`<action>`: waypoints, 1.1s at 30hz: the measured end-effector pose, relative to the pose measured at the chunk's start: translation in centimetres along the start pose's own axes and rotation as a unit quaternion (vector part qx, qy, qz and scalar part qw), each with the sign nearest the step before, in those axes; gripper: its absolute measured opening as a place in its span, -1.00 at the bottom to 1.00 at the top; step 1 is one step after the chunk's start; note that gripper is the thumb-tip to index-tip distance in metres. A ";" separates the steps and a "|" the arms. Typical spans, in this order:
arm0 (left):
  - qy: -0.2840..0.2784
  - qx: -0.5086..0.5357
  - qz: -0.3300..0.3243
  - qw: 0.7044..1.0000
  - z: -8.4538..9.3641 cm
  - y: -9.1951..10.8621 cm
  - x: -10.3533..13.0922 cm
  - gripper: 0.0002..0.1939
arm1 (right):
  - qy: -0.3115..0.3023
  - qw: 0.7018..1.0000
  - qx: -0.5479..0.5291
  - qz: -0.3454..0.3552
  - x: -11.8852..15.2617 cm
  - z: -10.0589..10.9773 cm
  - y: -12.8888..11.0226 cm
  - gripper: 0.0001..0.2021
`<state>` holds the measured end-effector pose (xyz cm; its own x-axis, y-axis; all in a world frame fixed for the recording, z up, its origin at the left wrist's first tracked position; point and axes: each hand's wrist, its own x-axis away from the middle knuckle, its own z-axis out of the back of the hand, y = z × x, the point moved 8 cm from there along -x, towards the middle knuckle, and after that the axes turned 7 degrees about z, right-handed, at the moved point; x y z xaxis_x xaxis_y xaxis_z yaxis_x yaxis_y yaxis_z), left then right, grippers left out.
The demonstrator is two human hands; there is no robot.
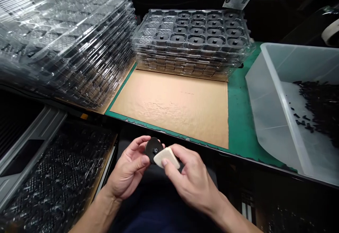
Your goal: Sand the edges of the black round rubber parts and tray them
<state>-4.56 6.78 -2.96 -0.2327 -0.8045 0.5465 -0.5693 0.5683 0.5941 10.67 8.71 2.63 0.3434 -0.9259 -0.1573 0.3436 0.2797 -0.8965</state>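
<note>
Between the fingers and thumb of my left hand point(131, 169) is a black round disc point(150, 147) with a small raised hub at its middle. My right hand point(192, 176) pinches a cream-coloured flat pad point(169, 156) with rounded corners. The pad's near edge overlaps the lower right part of the disc; whether it presses on the disc I cannot tell. Both hands are held in front of the table's near edge, above my lap.
A cardboard sheet point(172, 102) lies on the green mat point(242, 120). Behind it stand stacked clear trays point(150, 51) with black discs in several pockets. A taller tray stack point(106, 39) rises at left. At right, a translucent bin point(275, 120) holds small black parts point(323, 106).
</note>
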 end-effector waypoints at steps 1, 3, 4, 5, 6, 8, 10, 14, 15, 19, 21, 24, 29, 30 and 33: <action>0.000 -0.019 -0.017 1.000 -0.2 0.3 0.0 -0.55 | -0.011 0.999 -0.035 -0.027 0.1 -0.5 0.2 -0.74; 0.002 -0.048 -0.052 0.998 -0.5 0.7 0.2 -0.57 | -0.015 0.996 -0.077 -0.043 0.0 -0.8 -0.2 -0.74; 0.004 -0.054 -0.069 0.996 -0.7 1.0 0.3 -0.58 | -0.009 0.996 -0.084 -0.035 -0.2 -0.7 -0.6 -0.73; 0.006 -0.055 -0.085 0.995 -0.8 1.3 0.4 -0.58 | -0.005 0.996 -0.083 -0.020 -0.3 -0.6 -1.1 -0.73; 0.008 -0.053 -0.095 0.994 -0.9 1.5 0.5 -0.58 | -0.002 0.997 -0.072 -0.003 -0.4 -0.3 -1.5 -0.73; 0.007 -0.045 -0.103 0.994 -0.9 1.9 0.7 -0.58 | 0.010 0.999 -0.024 0.033 -0.6 0.3 -2.0 -0.75; 0.004 -0.040 -0.089 0.995 -0.7 2.0 0.8 -0.57 | 0.028 0.997 0.041 0.065 -0.7 1.0 -2.2 -0.77; -0.007 -0.031 -0.020 0.999 0.1 0.9 0.8 -0.57 | 0.030 0.986 0.124 0.108 -0.9 1.2 -2.4 -0.79; -0.013 -0.027 -0.004 1.000 0.2 0.5 0.8 -0.58 | 0.023 0.984 0.134 0.117 -1.0 1.2 -2.5 -0.79; -0.050 -0.005 0.046 0.998 0.2 -0.7 0.9 -0.63 | -0.031 0.976 0.142 0.161 -1.1 0.6 -3.2 -0.79; -0.071 0.007 0.070 0.995 -0.2 -1.3 0.9 -0.66 | -0.061 0.974 0.118 0.185 -1.2 0.4 -3.5 -0.79; -0.081 0.016 0.079 0.993 -1.0 -1.7 0.8 -0.63 | -0.033 0.982 0.025 0.186 -1.3 1.3 -2.9 -0.80; -0.003 0.007 0.041 0.999 -1.4 -0.7 0.1 -0.52 | 0.090 0.970 -0.219 -0.045 0.3 2.1 3.5 -0.76; 0.024 -0.003 0.035 0.999 -1.3 -0.5 -0.1 -0.56 | 0.084 0.955 -0.267 -0.100 1.1 1.3 4.7 -0.73; 0.097 -0.044 0.009 0.994 -0.7 -0.1 -0.5 -0.68 | 0.010 0.932 -0.311 -0.185 3.1 -1.9 6.1 -0.52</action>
<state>-3.78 7.26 -2.90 -0.0805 -0.7510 0.6553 -0.4928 0.6015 0.6287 12.14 7.08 -4.09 0.2833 -0.9363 0.2076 -0.1397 -0.2544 -0.9570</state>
